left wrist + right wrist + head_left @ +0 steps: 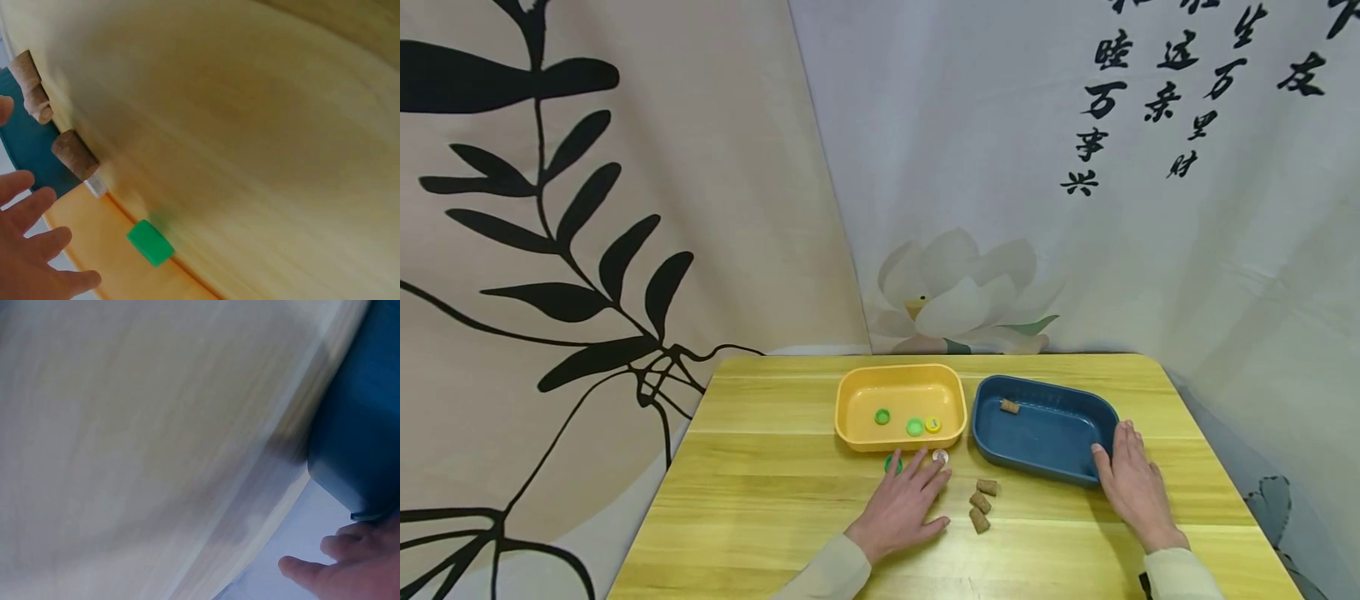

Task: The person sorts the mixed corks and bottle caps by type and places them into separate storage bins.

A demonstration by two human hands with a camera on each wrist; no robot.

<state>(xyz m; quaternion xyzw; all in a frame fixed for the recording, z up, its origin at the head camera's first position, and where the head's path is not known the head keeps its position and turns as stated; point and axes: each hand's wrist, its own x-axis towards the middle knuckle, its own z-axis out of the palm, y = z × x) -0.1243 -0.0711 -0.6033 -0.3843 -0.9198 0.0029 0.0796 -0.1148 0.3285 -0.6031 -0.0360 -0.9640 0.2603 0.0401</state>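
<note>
While the left hand (pixel 904 510) hangs with its fingers spread and nothing in its grip, all eyes go to the green cap (pixel 150 242) by its fingertips, down on the table (pixel 760 467) just in front of the yellow tray (pixel 898 387). From above the fingers partly cover it, yet the left wrist view shows daylight between — no contact there. So here's the danger: it's a small, low disc, and fingers this wide could knock it against the tray instead of pinching it. Right beside it lies a pale cap (pixel 940 456), close enough that one clumsy sweep might catch both. Off the thumb's side sit three corks (pixel 980 502), rollers by the look of them; brush those and they could scatter. Over on the other flank, the right hand (pixel 1137 487) rests at the right end of the blue tray (pixel 1048 433), thumb toward the inside, fingers along the outside; whether it actually pinches the edge, I cannot tell. Lean too hard there and the tray may slide or tip — the lone cork (pixel 1010 406) inside would likely roll too. Three caps (pixel 914 427) lie in the yellow tray, safe unless it gets bumped.
</note>
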